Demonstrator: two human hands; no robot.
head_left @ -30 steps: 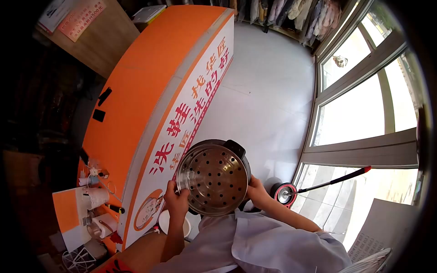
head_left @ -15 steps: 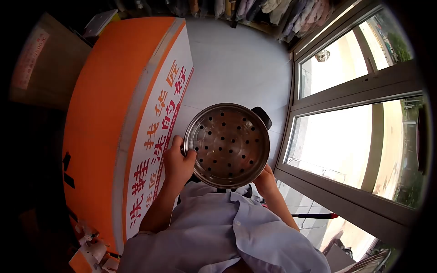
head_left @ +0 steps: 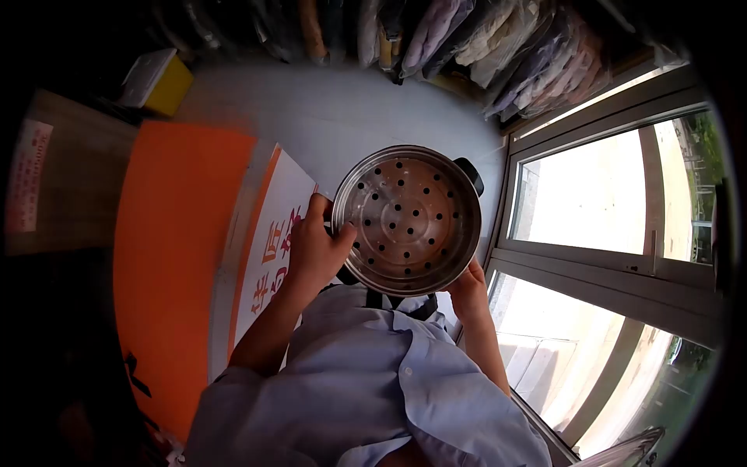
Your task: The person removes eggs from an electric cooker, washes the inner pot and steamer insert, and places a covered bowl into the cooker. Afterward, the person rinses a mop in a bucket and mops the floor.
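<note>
My left hand [head_left: 317, 247] clamps the round, silver metal, perforated-floored pot [head_left: 424, 243] by its rim; my right hand [head_left: 468, 293] holds the opposite side. Likely stiff, slick; stubby black handle [head_left: 471, 176] safest.

We see a long counter with a flat, bright orange top [head_left: 183, 257], edged by a greyish strip [head_left: 233, 241] and faced with a white front panel [head_left: 261, 233] bearing red and orange characters. Directly on the orange top, toward its near left edge, we find two small, dark, narrow objects [head_left: 140, 384] lying close together; they are too dim for us to identify. Beyond the counter's far end, we see a smooth, pale grey floor [head_left: 257, 97]. A yellow box with a whitish top [head_left: 167, 89] sits near that end, though we cannot tell what bears it.
</note>
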